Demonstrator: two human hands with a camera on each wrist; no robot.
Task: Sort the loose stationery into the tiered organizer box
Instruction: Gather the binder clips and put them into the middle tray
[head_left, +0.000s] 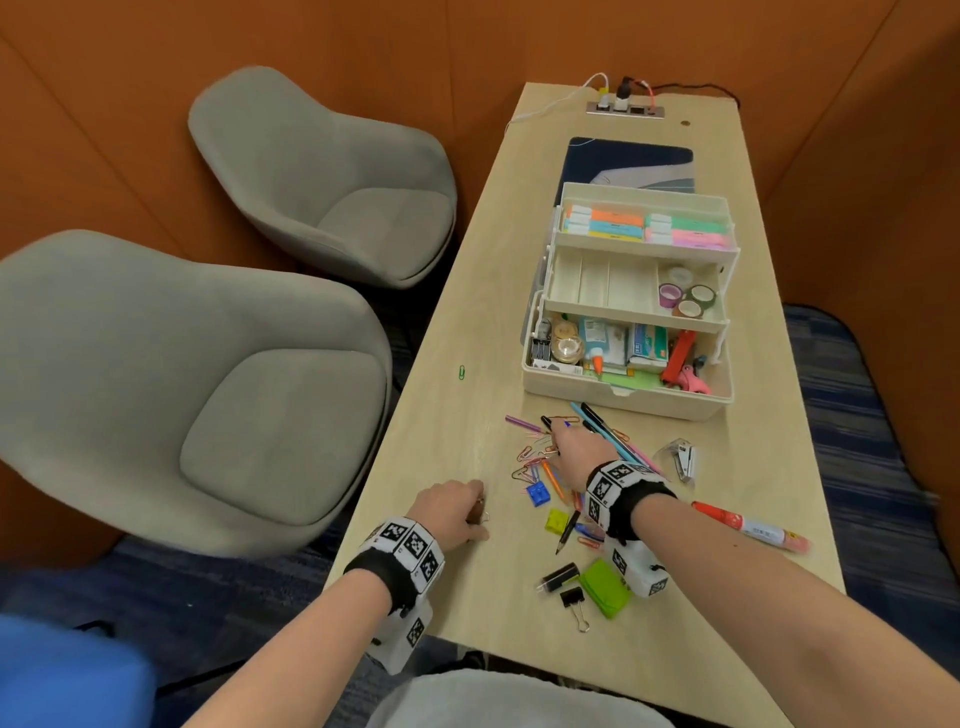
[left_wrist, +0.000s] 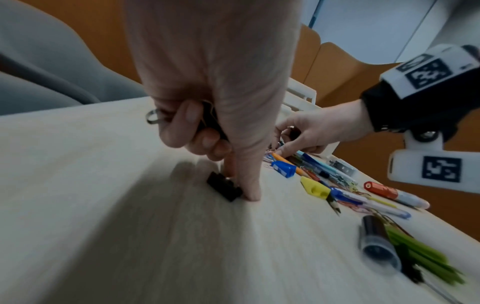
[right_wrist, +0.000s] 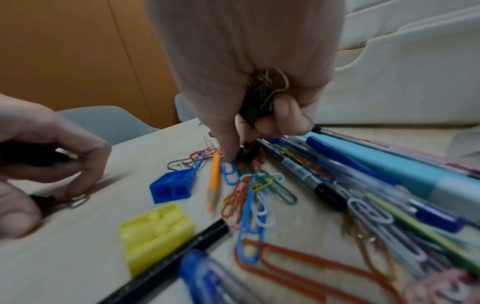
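No word, brand or number can be read anywhere. The wrist bands (head_left: 618, 486) and the white camera mounts (left_wrist: 441, 168) under them carry black-and-white square code markers, patterns only. The red marker pen (head_left: 748, 526) and the packets in the bottom tier of the organizer box (head_left: 623, 384) bear print, too small and blurred to make out.
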